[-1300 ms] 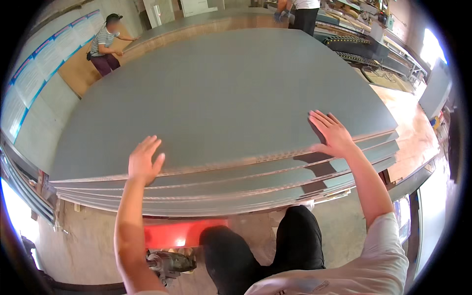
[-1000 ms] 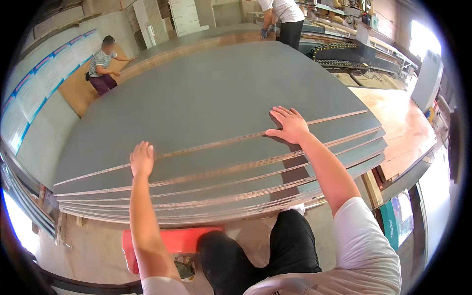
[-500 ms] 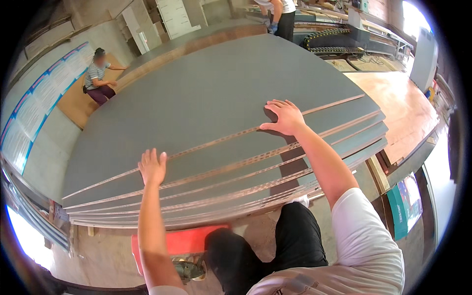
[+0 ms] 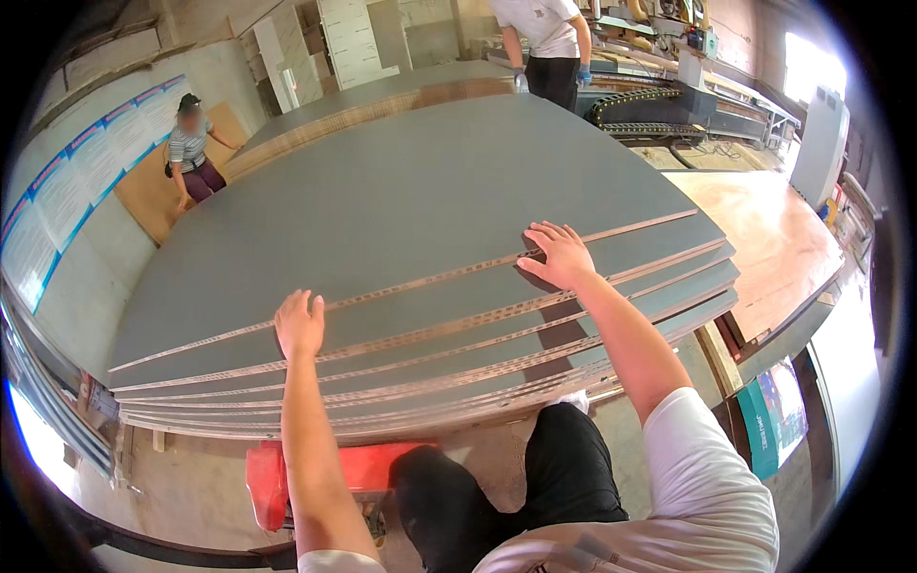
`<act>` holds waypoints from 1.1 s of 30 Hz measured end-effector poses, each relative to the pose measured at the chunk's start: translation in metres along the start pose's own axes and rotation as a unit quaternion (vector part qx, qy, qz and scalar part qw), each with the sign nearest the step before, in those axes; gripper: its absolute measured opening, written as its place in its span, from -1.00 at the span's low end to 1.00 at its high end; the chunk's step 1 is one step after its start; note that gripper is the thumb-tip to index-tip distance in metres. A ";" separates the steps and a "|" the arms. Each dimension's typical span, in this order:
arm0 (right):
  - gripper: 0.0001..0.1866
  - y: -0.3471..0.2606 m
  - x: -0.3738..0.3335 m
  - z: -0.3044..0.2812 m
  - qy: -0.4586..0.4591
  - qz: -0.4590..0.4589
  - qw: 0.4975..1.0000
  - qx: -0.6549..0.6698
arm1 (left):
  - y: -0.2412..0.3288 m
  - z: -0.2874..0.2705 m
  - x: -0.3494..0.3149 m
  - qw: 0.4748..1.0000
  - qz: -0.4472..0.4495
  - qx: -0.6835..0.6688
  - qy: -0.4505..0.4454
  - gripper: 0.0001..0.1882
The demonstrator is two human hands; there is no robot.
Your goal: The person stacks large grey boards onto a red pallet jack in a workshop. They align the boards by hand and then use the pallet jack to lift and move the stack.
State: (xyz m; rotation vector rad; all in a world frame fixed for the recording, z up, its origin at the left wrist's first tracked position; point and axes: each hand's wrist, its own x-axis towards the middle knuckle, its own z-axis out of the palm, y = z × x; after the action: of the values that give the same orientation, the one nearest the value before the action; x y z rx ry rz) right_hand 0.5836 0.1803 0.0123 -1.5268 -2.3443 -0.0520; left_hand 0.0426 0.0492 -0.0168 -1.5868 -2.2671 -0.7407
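Large grey panels lie in a stack, their near edges stepped one behind another. The top panel (image 4: 420, 181) has a pale brown edge strip with dark marks along its near side. My left hand (image 4: 299, 325) rests at that edge, left of the middle, with its fingers stretched forward. Farther right, my right hand (image 4: 562, 256) lies over the same edge, palm down, its thumb apart from the fingers. Neither hand is wrapped round anything.
Beyond the stack, another pile of boards (image 4: 382, 107) stands between a person in a striped shirt (image 4: 194, 153) and a gloved person (image 4: 544, 29). A reddish wooden sheet (image 4: 764, 224) is at right. Red equipment (image 4: 349, 468) sits by my legs; a green box (image 4: 764, 430) stands lower right.
My right hand has drawn back slightly toward me over the panel edge. The gloved person shows more fully as the view has tilted up. The person at left has lowered one arm.
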 end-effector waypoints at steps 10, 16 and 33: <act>-0.24 -0.006 -0.002 -0.006 0.003 0.012 1.000 0.007 | -0.004 0.000 -0.001 1.000 -0.002 -0.003 0.010 -0.51; -0.21 -0.001 0.001 -0.001 0.016 0.002 1.000 0.001 | 0.000 0.000 -0.001 1.000 -0.008 -0.001 0.013 -0.50; -0.27 -0.007 -0.003 -0.007 -0.019 0.045 0.998 0.044 | 0.007 -0.008 -0.003 0.998 -0.045 -0.008 -0.040 -0.52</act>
State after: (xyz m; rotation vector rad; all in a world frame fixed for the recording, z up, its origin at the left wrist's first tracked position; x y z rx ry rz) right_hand 0.5803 0.1734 0.0188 -1.6008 -2.2716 0.1016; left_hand 0.0494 0.0442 -0.0101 -1.5567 -2.4088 -0.7308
